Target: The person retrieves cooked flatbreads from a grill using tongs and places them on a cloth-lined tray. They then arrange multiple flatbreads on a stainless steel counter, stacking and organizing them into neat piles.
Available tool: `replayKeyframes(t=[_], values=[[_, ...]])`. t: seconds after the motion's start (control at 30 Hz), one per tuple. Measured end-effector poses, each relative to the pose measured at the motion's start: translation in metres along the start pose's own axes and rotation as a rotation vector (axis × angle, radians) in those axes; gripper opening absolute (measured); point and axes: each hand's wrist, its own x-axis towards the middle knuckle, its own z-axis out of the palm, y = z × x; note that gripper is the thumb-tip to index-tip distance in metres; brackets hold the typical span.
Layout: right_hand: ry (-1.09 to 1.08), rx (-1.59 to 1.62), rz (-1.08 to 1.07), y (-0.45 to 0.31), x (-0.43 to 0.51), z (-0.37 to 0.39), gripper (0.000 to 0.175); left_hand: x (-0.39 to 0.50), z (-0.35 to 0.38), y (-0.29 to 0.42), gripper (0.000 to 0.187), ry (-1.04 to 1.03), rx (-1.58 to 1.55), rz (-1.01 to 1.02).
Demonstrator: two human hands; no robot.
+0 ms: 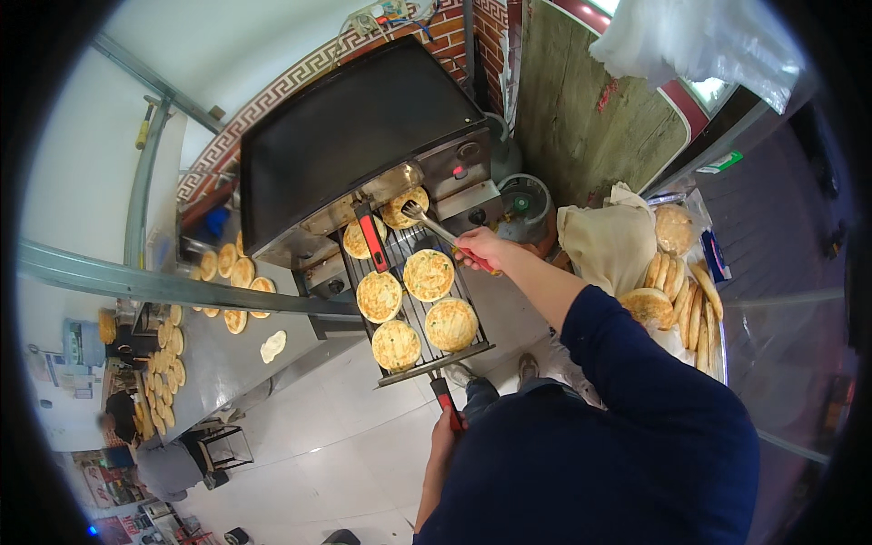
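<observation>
My right hand [482, 246] is closed round the red handle of metal tongs [436, 227], whose tip touches a round flatbread [407, 207] at the oven opening. Low in the view, my left hand [446, 429] grips the black and red handle [444, 396] of a pulled-out wire rack [417, 313]. Several browned flatbreads lie on that rack, one [396, 345] near its front edge. Another black and red handle [370, 237] juts from the oven [415, 174] over the rack. Part of my left hand is hidden by my body.
A black griddle plate [354, 136] tops the oven. Left stands a metal table [225, 361] with many flatbreads and a piece of dough [273, 347]. Right are a gas cylinder [523, 204], a beige cloth [603, 238] and stacked breads [695, 313]. A person [167, 466] is at lower left.
</observation>
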Motion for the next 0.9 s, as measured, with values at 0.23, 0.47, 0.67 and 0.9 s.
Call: replayKeyframes(t=[0.23,0.47,0.67,0.9], values=[[0.246,-1.098,-0.704,0.001,-0.085,-0.045,0.019,-0.015,0.013,0.009,0.056,0.105,0.042,0.019],[0.355,-1.672,-1.268,-0.030,-0.147,-0.063,0.030,-0.037,0.031,0.037,0.057,0.098,0.081,0.137],[0.150,-1.665,-1.115,-0.010,-0.214,-0.062,0.036,-0.011,0.049,0.075,0.056,0.101,0.037,0.278],[0.114,-1.768,-1.237,0.022,-0.200,-0.055,0.041,-0.008,0.046,0.053,0.056,0.107,-0.008,0.229]])
